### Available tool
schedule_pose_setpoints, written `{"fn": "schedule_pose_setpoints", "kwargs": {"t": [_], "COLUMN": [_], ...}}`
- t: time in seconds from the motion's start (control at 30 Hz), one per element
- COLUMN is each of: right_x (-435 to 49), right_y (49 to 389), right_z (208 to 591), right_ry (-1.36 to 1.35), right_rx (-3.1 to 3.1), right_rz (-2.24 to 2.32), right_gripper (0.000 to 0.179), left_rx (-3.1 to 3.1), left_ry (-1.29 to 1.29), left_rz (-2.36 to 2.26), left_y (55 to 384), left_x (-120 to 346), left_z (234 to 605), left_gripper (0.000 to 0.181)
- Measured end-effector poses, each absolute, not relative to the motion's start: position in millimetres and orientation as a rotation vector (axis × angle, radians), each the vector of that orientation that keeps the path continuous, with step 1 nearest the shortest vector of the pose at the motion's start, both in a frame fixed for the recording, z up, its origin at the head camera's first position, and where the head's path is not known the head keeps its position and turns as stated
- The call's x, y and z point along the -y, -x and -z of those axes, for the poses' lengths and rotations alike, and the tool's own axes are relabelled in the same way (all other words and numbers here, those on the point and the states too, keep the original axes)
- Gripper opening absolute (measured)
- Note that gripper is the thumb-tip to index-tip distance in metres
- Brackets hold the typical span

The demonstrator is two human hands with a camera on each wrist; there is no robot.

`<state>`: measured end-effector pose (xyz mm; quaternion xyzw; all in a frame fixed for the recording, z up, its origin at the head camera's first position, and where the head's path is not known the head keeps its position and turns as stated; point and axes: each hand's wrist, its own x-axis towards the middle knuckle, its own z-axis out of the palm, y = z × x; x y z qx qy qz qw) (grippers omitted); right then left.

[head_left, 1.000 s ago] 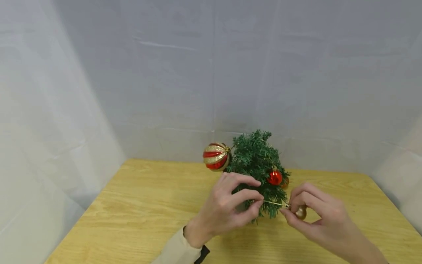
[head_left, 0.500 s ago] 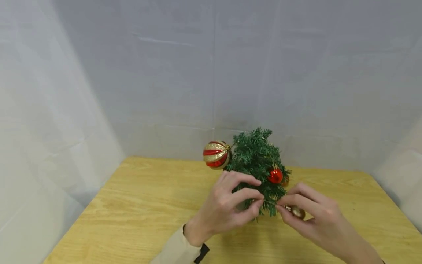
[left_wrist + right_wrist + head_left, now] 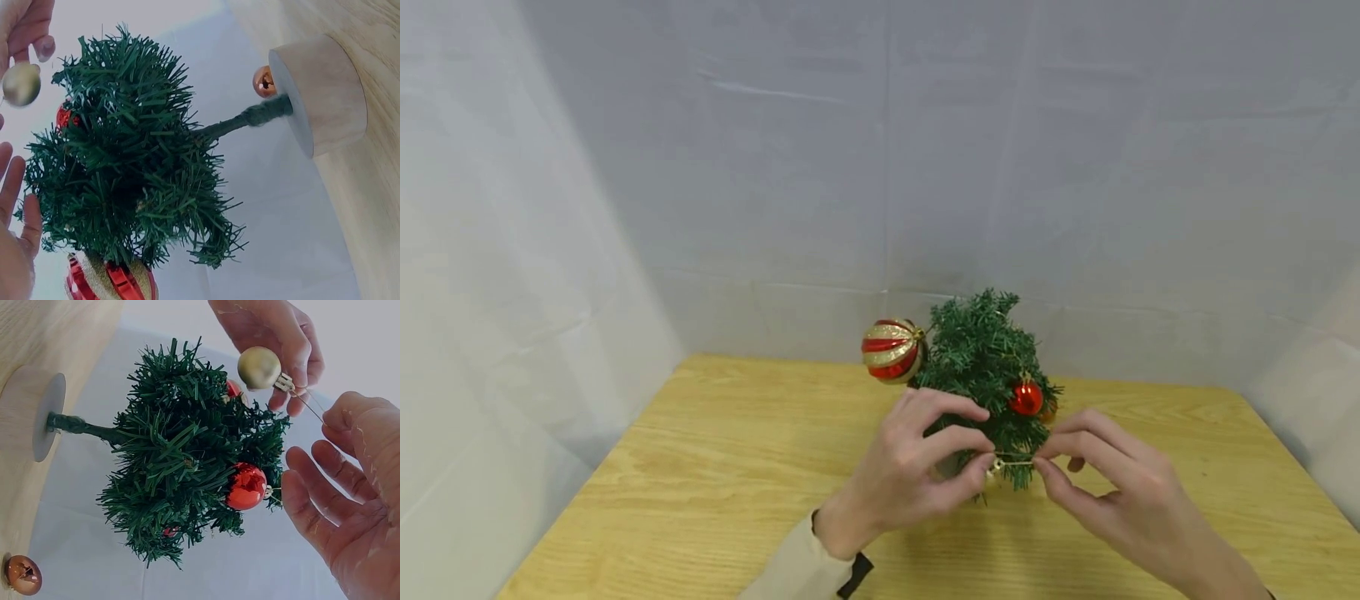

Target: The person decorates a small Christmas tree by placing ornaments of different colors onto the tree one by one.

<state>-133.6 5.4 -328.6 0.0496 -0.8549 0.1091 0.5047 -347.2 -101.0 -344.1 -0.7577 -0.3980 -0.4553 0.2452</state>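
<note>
A small gold Christmas bauble [image 3: 259, 367] with a metal cap [image 3: 285, 382] is between my hands, in front of a small artificial Christmas tree [image 3: 977, 350]. My left hand [image 3: 917, 458] pinches one end of its thin gold string [image 3: 1018, 462] between thumb and index finger, with the cap right by those fingertips. Facing it, my right hand [image 3: 1120, 483] pinches the string too, stretching it across the lower branches. In the left wrist view the bauble [image 3: 22, 84] is blurred, close to the right hand's fingers. The head view mostly hides it behind the left thumb.
A large red-and-gold striped bauble [image 3: 891, 350] hangs at the tree's left, a shiny red one [image 3: 1027, 398] at its right. The tree stands on a round wooden base [image 3: 328, 94]. A copper jingle bell [image 3: 24, 575] lies on the wooden table [image 3: 737, 433].
The gold bauble has moved from my right fingers leftward to beside my left fingertips. My right fingers have let go of it and now pinch the string. The left hand stays nearly still.
</note>
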Motion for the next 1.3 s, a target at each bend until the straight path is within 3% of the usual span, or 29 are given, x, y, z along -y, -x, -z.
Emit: {"fn": "schedule_pose_setpoints", "kwargs": {"t": [0.3,0.63,0.83,1.3], "right_x": [-3,-3,-3,-4], "right_y": [138,150,158,180], "right_z": [319,312,308,293], "right_ry": [-0.12,-0.121,-0.136,-0.131], "right_rx": [2.077,2.089,2.076,2.038], "right_rz": [-0.034,0.243,0.283,0.267], "right_gripper": [0.037,0.039,0.036,0.032], "left_rx": [1.087,1.028,0.994,0.966], "left_ry": [2.051,1.868,1.771,1.678], "left_rz": [1.22,0.972,0.871,0.867], "left_y": [353,364,371,384], "left_x": [105,105,106,108], "left_z": [341,335,330,313], "left_gripper": [0.005,0.008,0.016,0.01]}}
